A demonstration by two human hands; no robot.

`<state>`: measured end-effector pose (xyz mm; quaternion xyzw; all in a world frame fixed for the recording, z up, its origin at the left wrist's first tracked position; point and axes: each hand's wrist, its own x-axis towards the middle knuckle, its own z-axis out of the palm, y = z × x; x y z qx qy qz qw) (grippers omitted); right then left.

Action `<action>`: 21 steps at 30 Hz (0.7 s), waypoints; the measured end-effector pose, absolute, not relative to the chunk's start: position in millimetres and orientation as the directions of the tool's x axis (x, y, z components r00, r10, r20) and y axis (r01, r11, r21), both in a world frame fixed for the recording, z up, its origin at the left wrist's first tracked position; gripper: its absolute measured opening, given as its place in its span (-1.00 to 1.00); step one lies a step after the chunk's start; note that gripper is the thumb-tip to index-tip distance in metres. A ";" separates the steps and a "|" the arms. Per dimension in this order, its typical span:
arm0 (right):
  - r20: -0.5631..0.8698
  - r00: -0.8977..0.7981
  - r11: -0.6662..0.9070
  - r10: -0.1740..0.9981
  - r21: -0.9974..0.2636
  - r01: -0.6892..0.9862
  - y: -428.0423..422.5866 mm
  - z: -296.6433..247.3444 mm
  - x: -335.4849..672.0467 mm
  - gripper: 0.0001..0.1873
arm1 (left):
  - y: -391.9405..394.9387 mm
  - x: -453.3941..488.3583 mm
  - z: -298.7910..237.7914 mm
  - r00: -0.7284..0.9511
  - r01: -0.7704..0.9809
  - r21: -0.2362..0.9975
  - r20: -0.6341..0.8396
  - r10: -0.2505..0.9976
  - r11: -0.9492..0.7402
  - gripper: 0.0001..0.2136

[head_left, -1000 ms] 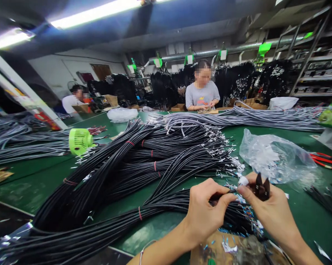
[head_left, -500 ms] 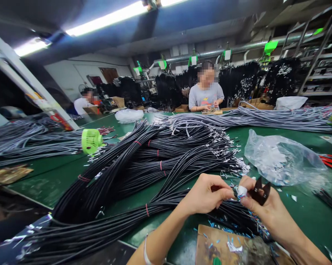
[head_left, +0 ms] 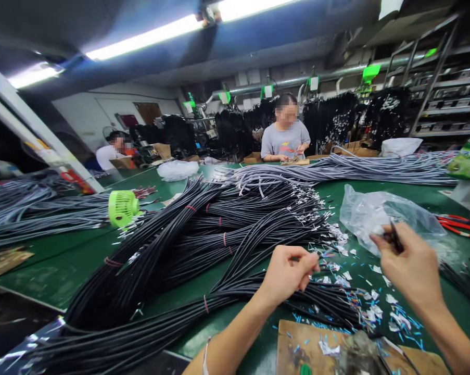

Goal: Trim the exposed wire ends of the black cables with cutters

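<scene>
Open gap between hands; black cables (head_left: 203,245) left, plastic bag (head_left: 379,216) ahead.

Left hand (head_left: 287,273): fingers closed on a black cable (head_left: 316,272) at the near end of the cable bundles (head_left: 203,234).
Right hand (head_left: 410,265): raised over the clear plastic bag (head_left: 379,211), a dark cutter (head_left: 395,237) pinched in it.
Table (head_left: 63,260): green, with white and blue wire scraps (head_left: 379,307) under the hands.
Near edge: a brown board (head_left: 297,344).
Left side: a green fan (head_left: 122,207) among grey cables (head_left: 32,208).
Far side: a person in a grey shirt (head_left: 284,139); red scissors (head_left: 459,226) at the right.
</scene>
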<state>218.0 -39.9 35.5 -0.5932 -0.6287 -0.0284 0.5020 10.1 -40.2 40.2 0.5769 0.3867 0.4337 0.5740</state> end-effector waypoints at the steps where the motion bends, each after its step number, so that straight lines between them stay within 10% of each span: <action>1: 0.687 0.205 0.302 0.697 -0.540 0.786 -39.7 36.6 220.3 -0.93 | -41.0 9.6 41.1 0.306 -0.060 0.997 0.064 0.950 -0.048 -0.59; 13: 0.519 -0.153 0.519 0.841 -0.695 0.497 -68.1 48.0 186.2 -0.80 | -50.5 13.3 45.4 0.180 -0.109 0.978 0.194 0.964 -0.177 -0.81; 21: 0.535 -0.112 0.512 0.837 -0.696 0.504 -71.4 46.0 179.5 -0.84 | -59.6 17.5 40.8 0.070 0.249 0.830 0.498 0.864 -0.498 -0.88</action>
